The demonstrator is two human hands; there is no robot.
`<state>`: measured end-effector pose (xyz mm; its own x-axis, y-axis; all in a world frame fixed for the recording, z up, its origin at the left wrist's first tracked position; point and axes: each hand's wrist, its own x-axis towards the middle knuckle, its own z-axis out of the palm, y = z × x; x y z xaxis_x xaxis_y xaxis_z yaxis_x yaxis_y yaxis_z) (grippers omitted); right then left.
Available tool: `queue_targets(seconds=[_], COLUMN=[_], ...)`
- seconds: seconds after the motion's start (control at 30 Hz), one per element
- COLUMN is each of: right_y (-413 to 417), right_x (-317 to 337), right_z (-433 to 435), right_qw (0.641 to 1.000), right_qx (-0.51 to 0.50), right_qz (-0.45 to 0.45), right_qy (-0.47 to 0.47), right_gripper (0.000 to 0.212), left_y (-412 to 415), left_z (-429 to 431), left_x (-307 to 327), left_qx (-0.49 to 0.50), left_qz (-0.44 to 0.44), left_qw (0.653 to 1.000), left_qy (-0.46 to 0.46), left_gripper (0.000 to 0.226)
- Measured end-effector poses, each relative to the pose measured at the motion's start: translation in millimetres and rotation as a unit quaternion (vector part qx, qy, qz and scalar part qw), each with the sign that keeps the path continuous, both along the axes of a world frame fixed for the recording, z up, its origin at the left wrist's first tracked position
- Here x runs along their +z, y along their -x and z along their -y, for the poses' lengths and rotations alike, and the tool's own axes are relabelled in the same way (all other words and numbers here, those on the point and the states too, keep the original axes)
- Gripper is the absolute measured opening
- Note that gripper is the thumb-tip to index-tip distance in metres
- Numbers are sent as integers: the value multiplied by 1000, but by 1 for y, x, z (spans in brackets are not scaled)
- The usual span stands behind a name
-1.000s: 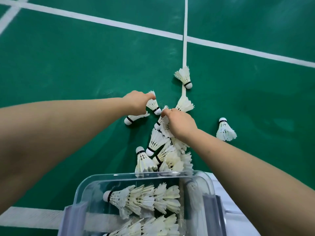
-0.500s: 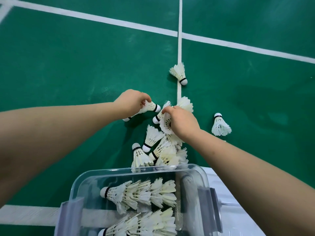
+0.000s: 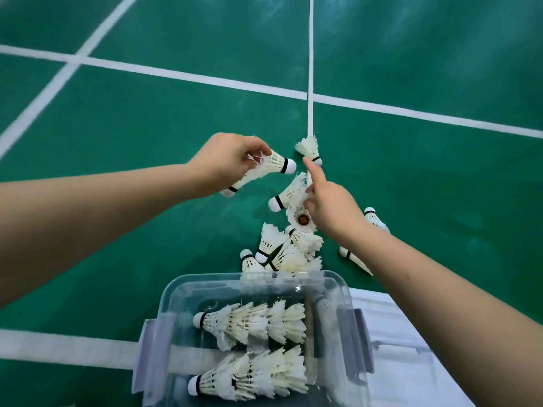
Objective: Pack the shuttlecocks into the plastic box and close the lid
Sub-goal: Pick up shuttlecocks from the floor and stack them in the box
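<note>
The shuttlecocks (image 3: 280,254) lay in a pile on the green floor (image 3: 117,127) just past the plastic box (image 3: 176,292); some were already stacked inside. They looked very light, with feathers that could bend or break, so the cork end seemed safest to hold. The left hand (image 3: 226,163) pinched two by their feathers. The right hand (image 3: 332,210) held two more, one finger stretched toward another.

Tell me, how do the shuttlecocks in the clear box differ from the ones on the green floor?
The shuttlecocks in the plastic box are nested into two neat stacks lying on their sides, corks pointing left. The loose shuttlecocks on the floor lie jumbled, pointing every way, some upright, some tipped. Both groups are white feathered ones with black-banded corks.
</note>
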<state>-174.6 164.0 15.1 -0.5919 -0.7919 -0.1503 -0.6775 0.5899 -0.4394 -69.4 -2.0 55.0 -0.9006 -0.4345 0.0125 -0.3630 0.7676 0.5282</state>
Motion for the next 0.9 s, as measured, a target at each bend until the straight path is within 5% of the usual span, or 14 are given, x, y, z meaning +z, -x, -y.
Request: queue_targets(seconds=[0.4, 0.7, 0.9], right_y=[-60, -88, -93], right_x=[114, 107, 77], right_z=[-62, -98, -116], right_qw=[998, 992, 981], right_qx=[19, 2, -30], right_qz=[62, 118, 188], right_qy=[19, -35, -42], right_gripper=[79, 47, 48], left_y=[-63, -96, -103], left_z=[-69, -99, -117], left_x=[92, 68, 40], left_qx=[-107, -114, -138], left_qz=[-71, -11, 10], left_qw=[991, 989, 979], left_qy=[24, -91, -149], left_gripper=[24, 24, 27])
